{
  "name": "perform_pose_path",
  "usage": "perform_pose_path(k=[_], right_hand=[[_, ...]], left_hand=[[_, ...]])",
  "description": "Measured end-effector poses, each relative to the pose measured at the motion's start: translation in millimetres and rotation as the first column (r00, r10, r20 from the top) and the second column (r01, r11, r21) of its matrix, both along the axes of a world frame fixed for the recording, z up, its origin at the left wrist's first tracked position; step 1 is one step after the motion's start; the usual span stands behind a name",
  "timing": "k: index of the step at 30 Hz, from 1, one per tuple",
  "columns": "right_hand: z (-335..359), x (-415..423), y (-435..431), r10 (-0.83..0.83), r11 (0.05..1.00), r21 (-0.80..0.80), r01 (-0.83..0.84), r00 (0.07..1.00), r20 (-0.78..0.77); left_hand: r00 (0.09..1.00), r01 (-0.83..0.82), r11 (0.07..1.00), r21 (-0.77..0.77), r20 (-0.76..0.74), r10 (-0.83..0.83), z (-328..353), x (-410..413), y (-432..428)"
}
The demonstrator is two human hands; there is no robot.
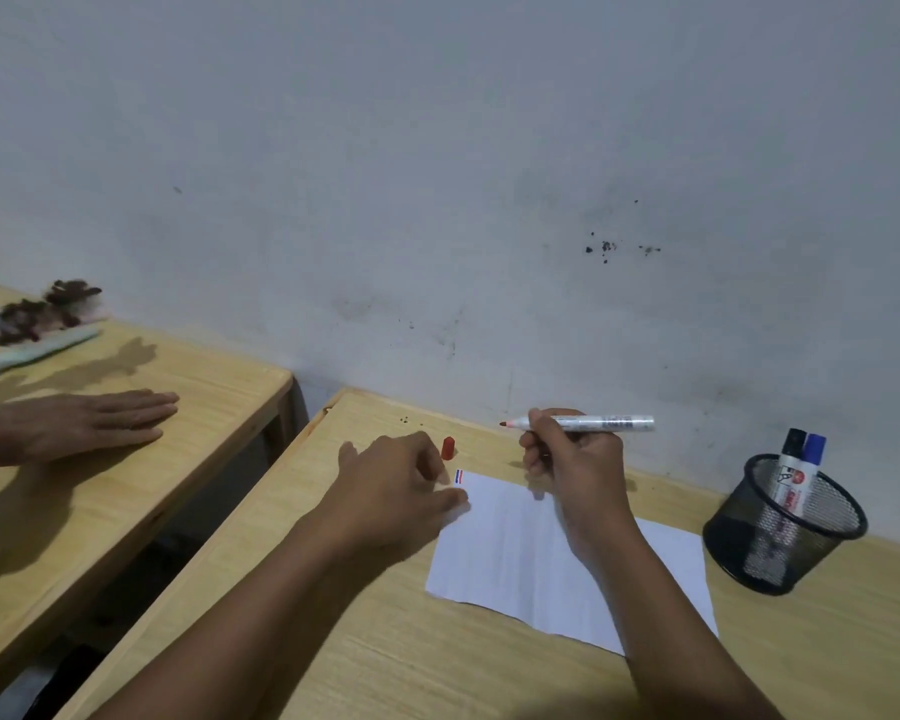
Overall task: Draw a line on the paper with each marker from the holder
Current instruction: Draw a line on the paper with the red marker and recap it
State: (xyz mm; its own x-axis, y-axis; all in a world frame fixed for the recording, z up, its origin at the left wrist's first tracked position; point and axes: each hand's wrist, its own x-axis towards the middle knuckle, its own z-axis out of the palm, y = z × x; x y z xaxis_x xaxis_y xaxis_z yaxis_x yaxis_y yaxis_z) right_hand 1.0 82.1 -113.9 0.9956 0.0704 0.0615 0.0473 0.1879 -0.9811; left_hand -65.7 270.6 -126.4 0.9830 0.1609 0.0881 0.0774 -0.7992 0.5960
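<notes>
My right hand (567, 459) grips an uncapped white marker (604, 423) above the far edge of the paper, its red tip pointing left. A white paper sheet (510, 553) lies on the wooden desk (385, 657), with short red and blue lines (459, 477) at its far left corner. My left hand (401, 491) is curled at that corner, thumb on the sheet, and the red cap (448, 447) sticks out past its fingertips. At the right, a black mesh holder (785, 532) contains a black-capped marker (793, 470) and a blue-capped marker (812, 452).
The wall runs close behind the desk. A second wooden table (126, 485) stands at the left across a gap, with another person's hand (74, 423) flat on it and a dark clump on pale sticks (37, 314) at its back.
</notes>
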Motion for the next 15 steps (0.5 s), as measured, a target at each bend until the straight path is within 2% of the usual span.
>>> perform_pose_path(k=[3,6,8,9,12,15], right_hand=[[19.0,-5.5,-8.6,-0.017,1.000,0.007,0.016,0.999,0.045],[30.7,-17.5,-21.8,-0.010,1.000,-0.008,0.010,0.996,0.087],[37.0,-26.5,-35.5,-0.002,1.000,-0.030,0.005,0.994,0.112],[40.2,-29.9,-43.3,-0.008,0.999,-0.037,0.013,0.992,0.122],[53.5,-36.5,-64.7,-0.053,0.998,-0.026,0.057,0.988,0.143],[73.5,-44.1,-81.1,-0.089,0.996,0.012,0.088,0.983,0.163]], left_hand=[[0.996,-0.085,0.996,-0.039,0.027,0.086,4.1,23.9,-4.6],[0.999,-0.040,0.990,0.137,-0.021,0.043,11.1,40.4,-7.2],[1.000,-0.021,0.969,0.248,0.019,0.016,19.4,42.8,-11.7],[0.999,-0.028,0.967,0.253,0.044,0.017,25.4,42.9,-15.0],[0.992,-0.028,0.993,0.111,0.127,0.014,51.6,38.8,-29.7],[0.969,0.153,0.969,-0.192,0.223,-0.109,80.1,25.0,-56.0]])
